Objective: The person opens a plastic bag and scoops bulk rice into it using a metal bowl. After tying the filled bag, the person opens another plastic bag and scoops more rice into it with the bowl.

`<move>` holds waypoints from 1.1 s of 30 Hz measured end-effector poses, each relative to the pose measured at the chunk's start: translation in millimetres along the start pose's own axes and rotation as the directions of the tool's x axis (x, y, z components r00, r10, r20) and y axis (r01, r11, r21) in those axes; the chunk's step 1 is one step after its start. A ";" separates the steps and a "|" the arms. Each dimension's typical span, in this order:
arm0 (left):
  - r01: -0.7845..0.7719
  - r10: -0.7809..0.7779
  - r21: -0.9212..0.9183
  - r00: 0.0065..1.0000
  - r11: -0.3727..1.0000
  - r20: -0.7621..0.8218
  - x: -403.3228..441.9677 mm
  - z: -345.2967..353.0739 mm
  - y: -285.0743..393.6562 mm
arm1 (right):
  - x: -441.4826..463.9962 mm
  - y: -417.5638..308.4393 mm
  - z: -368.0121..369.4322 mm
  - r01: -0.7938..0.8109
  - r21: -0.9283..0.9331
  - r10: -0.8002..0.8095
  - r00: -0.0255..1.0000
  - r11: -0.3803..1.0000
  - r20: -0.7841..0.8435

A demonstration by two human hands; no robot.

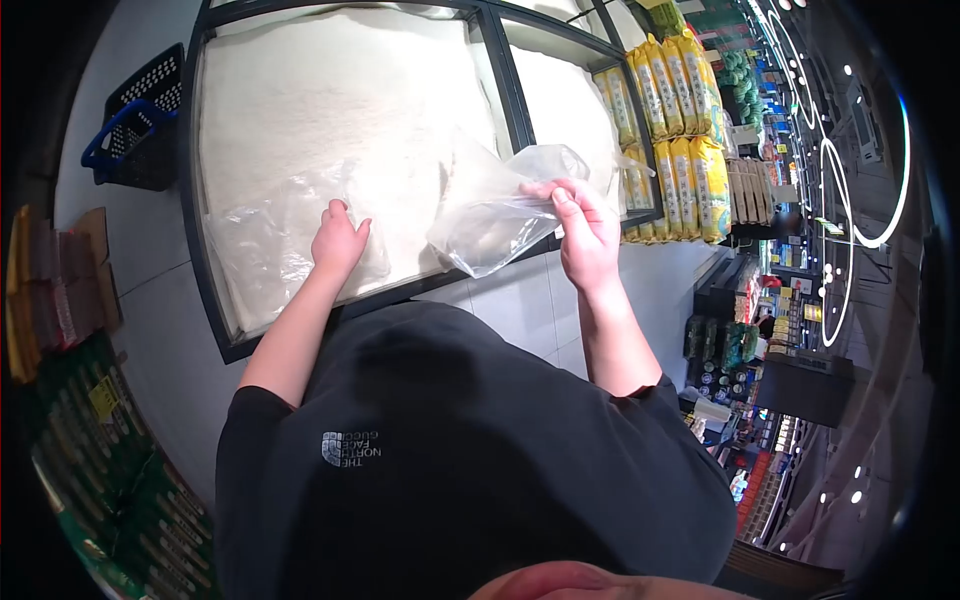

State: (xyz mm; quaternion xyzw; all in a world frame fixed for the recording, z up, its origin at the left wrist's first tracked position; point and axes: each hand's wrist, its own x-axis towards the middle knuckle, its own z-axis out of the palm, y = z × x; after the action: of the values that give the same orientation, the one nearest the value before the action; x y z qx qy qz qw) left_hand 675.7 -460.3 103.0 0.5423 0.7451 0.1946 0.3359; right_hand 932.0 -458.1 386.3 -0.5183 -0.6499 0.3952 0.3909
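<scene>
Head view: right hand, thumb and fingers pinched shut on clear plastic bag, bag above near edge of black-framed bin, left hand over clear plastic sheet, thumb and forefinger parted, any hold unclear.

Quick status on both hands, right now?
Left hand: open, thumb apart from index finger, at the plastic sheet; contact unclear.
Right hand: closed, pinching a clear plastic bag.

a basket stands left of the bin; stacked packs right; plastic sheeting inside, near-left.
</scene>
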 end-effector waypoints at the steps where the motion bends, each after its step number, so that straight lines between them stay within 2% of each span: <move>1: 0.017 -0.017 -0.020 1.000 1.000 0.011 9.3 5.5 -7.1 | -0.8 2.0 0.0 -0.007 -0.020 0.007 1.000 1.000 -0.017; 3: 0.029 -0.028 -0.071 1.000 0.997 0.007 22.2 10.5 -15.6 | -3.5 5.9 -1.2 -0.024 -0.058 0.021 0.998 0.998 -0.060; 5: 0.024 -0.026 -0.129 1.000 0.991 -0.015 25.6 12.2 -21.3 | -6.1 11.2 -7.3 -0.056 -0.069 0.054 0.998 0.996 -0.029; 8: 0.135 -0.075 -0.266 0.972 0.954 0.224 20.3 -2.3 -8.6 | -5.9 21.6 -8.1 -0.076 -0.026 0.075 0.996 0.997 -0.038; 11: -0.121 0.119 -0.019 0.989 0.993 -0.085 5.6 3.1 -13.2 | -7.2 21.4 -1.4 -0.067 0.025 0.068 0.997 0.997 -0.029; 14: -0.310 0.282 -0.116 0.936 0.944 -0.209 -27.0 -39.2 11.2 | -5.6 8.5 9.0 -0.061 -0.031 0.062 0.998 0.998 0.032; 16: -0.324 0.289 -0.272 0.944 0.906 -0.161 -49.0 -70.5 23.0 | -1.6 -14.1 17.8 -0.043 -0.128 0.058 0.991 0.991 0.123; 17: -0.324 0.293 -0.347 0.946 0.880 -0.141 -58.0 -83.5 25.3 | 1.5 -27.7 26.0 0.012 -0.116 0.006 0.988 0.993 0.152; 20: -0.256 0.198 -0.513 0.966 0.819 -0.165 -70.9 -113.6 17.9 | 8.2 -47.9 54.4 0.282 -0.113 -0.244 0.931 0.953 0.271; 22: -0.241 0.074 -0.631 0.958 0.737 -0.279 -78.4 -136.6 18.0 | 6.5 -48.9 76.3 0.310 0.017 -0.300 0.901 0.950 0.313; 23: -0.320 0.095 -0.617 0.925 0.719 -0.368 -83.4 -149.5 23.0 | 7.8 -47.4 84.7 0.324 0.079 -0.331 0.882 0.943 0.336; 25: -0.457 0.156 -0.553 0.849 0.697 -0.504 -96.0 -176.0 31.4 | 10.1 -37.8 98.8 0.333 0.055 -0.331 0.878 0.941 0.346; 26: -0.595 0.363 -0.310 0.744 0.741 -0.561 -98.1 -187.9 41.6 | 12.3 -32.1 103.9 0.343 0.045 -0.336 0.872 0.938 0.357; 27: -0.695 0.560 -0.046 0.615 0.718 -0.555 -101.9 -201.2 58.7 | 14.5 -27.5 107.2 0.317 0.030 -0.307 0.887 0.948 0.346; 28: -0.748 0.734 0.216 0.476 0.628 -0.485 -103.8 -207.4 67.5 | 17.2 -16.5 111.6 0.286 -0.009 -0.262 0.891 0.958 0.371; 29: -0.820 0.831 0.264 0.383 0.507 -0.404 -96.4 -202.7 64.2 | 18.4 0.1 117.4 0.253 -0.050 -0.214 0.895 0.966 0.392; 30: -0.848 0.881 0.292 0.349 0.441 -0.318 -89.7 -198.7 66.9 | 18.0 17.9 123.3 0.221 -0.093 -0.165 0.897 0.971 0.411; 32: -0.844 0.866 0.215 0.445 0.490 -0.227 -74.5 -180.3 72.9 | 12.4 60.0 135.5 0.298 -0.161 -0.175 0.836 0.941 0.521; 33: -0.848 0.873 0.211 0.477 0.487 -0.097 -70.1 -172.0 68.6 | 9.9 78.3 140.4 0.338 -0.193 -0.175 0.802 0.921 0.571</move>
State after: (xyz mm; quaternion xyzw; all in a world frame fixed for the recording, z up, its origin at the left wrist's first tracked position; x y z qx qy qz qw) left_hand 612.9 -490.2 288.4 0.8427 0.4113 0.3375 0.0822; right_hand 830.2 -451.8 261.7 -0.3417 -0.8483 0.3707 0.1617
